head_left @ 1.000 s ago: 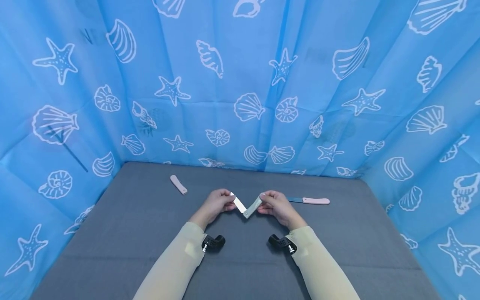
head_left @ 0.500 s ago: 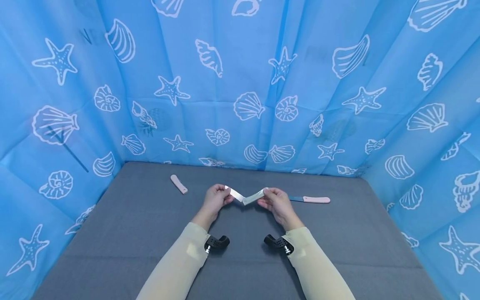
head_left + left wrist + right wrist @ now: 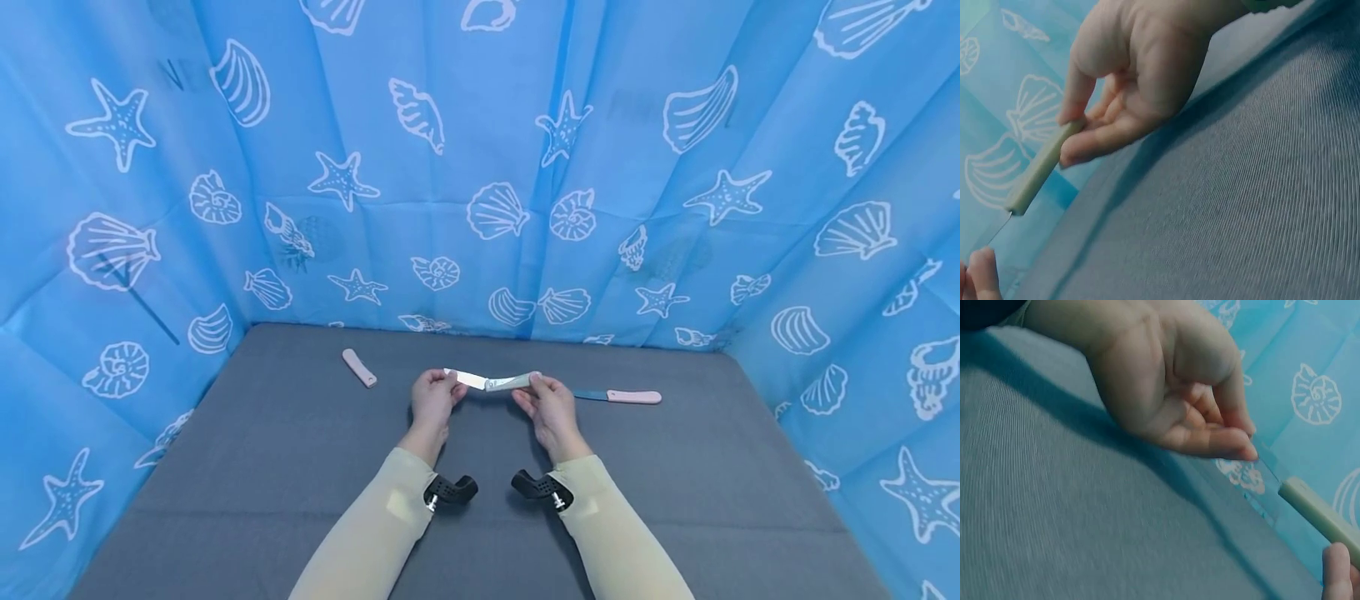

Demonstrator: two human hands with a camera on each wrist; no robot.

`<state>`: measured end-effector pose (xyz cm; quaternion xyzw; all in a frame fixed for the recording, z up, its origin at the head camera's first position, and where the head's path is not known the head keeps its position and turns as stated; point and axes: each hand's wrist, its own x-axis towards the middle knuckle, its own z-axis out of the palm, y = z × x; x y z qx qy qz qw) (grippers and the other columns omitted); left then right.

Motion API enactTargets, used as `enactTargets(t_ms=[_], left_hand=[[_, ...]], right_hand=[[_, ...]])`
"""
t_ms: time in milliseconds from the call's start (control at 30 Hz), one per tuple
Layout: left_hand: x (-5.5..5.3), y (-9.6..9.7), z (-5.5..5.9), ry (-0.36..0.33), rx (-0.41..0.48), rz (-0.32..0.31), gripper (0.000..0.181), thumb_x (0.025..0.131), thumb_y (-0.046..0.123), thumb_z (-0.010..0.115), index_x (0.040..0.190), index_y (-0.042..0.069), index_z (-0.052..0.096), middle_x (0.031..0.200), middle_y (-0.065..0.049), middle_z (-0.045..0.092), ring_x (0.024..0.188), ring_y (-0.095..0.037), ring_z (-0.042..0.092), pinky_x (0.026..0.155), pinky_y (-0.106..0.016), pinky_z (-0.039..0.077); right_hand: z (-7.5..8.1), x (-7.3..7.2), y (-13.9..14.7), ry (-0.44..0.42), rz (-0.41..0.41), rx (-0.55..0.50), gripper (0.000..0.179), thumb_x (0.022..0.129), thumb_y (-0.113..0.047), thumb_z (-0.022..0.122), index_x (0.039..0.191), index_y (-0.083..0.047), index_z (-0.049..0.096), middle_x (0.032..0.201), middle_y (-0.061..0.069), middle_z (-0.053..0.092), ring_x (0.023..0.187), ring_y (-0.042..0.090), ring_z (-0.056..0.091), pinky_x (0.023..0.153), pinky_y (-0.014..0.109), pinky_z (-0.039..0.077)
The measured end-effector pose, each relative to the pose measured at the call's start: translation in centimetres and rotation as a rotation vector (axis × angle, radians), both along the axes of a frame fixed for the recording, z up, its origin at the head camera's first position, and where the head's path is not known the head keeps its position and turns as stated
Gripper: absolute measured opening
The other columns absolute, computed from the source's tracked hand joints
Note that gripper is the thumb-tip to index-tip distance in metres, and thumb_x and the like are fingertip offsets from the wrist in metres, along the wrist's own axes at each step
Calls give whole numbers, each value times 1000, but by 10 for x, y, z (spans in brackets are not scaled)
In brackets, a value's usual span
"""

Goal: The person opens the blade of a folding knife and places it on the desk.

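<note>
A folding knife with a pale green handle (image 3: 512, 382) is held up between both hands, its bright blade (image 3: 468, 379) swung out almost in line with the handle. My left hand (image 3: 432, 398) pinches the blade near its tip between thumb and fingers. At the far end of the handle, my right hand (image 3: 553, 408) grips it with thumb and fingertips. The left wrist view shows the handle (image 3: 1044, 169) close up in a hand, and fingertips on the blade at the lower left. In the right wrist view, the thin blade (image 3: 1268, 469) runs from pinching fingers to the handle.
A folded pink knife (image 3: 359, 367) lies on the grey cloth-covered table (image 3: 480, 533) at the left. Behind my right hand lies another pink-handled knife (image 3: 633, 397), its bluish blade out. A blue shell-patterned curtain (image 3: 480, 158) surrounds the table.
The green-handled knife has unfolded from a sharp V to nearly straight. Its pivot has risen in the view, and the forearms have drawn closer together.
</note>
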<state>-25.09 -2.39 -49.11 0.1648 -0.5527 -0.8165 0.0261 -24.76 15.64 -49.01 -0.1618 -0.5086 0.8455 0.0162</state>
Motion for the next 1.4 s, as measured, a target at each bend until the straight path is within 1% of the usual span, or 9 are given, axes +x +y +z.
enactTargets(t_ms=[367, 433, 533, 700, 833, 933, 1067, 1200, 1400], left_hand=[[0, 15, -6, -20, 88, 157, 6, 101, 2, 56, 102, 0, 51, 104, -17, 57, 78, -16, 64, 75, -25, 58], [1, 17, -6, -28, 116, 176, 6, 100, 0, 56, 101, 0, 50, 108, -18, 57, 80, -17, 64, 75, -26, 58], [2, 19, -6, -49, 130, 198, 6, 100, -1, 55, 103, -1, 50, 114, -20, 59, 81, -17, 64, 76, -25, 58], [0, 16, -6, -101, 95, 180, 14, 101, 2, 56, 112, -5, 52, 121, -23, 60, 86, -19, 68, 81, -25, 58], [-3, 14, -6, -118, 79, 159, 20, 101, 3, 57, 118, -8, 52, 124, -26, 57, 94, -23, 71, 85, -27, 57], [-3, 12, -5, -129, 56, 147, 23, 101, 3, 58, 119, -9, 52, 126, -28, 55, 99, -27, 71, 86, -28, 57], [-5, 6, -2, -137, -91, 62, 26, 100, 6, 60, 121, -9, 55, 126, -28, 58, 100, -26, 72, 87, -30, 57], [-9, -3, -1, -150, -334, -18, 26, 98, 9, 65, 116, -9, 61, 110, -25, 68, 88, -21, 74, 79, -27, 59], [-10, -7, -2, -179, -605, -68, 20, 97, 16, 67, 104, -2, 66, 89, -13, 75, 71, -16, 73, 70, -31, 60]], right_hand=[[-4, -1, -11, -74, -96, -56, 16, 107, -14, 49, 111, 2, 50, 95, 13, 54, 73, 14, 66, 77, 26, 59], [-5, -1, -11, -83, -100, -68, 18, 107, -14, 48, 113, 3, 49, 96, 14, 53, 75, 14, 66, 79, 26, 59], [-4, -2, -9, -105, -61, -64, 22, 107, -14, 47, 119, 5, 49, 101, 15, 52, 78, 14, 67, 83, 26, 58], [-2, -5, 0, -120, 3, 62, 23, 104, -10, 54, 120, 6, 52, 105, 16, 58, 82, 13, 70, 85, 26, 57], [-4, -8, 3, -118, -29, 184, 19, 96, -3, 65, 111, 7, 57, 107, 17, 61, 80, 12, 70, 81, 27, 58], [-6, -10, 3, -117, -65, 229, 21, 93, -2, 69, 107, 7, 58, 108, 18, 60, 80, 12, 70, 79, 26, 59], [-8, -14, 4, -106, -102, 315, 23, 92, -3, 71, 109, 9, 59, 109, 20, 59, 78, 11, 70, 76, 23, 58], [-9, -17, 7, -108, -90, 466, 23, 91, -5, 72, 107, 9, 62, 106, 20, 60, 74, 10, 69, 72, 22, 59], [-9, -17, 10, -99, -45, 705, 22, 90, -10, 73, 103, 6, 66, 100, 21, 66, 71, 12, 69, 70, 29, 60]])
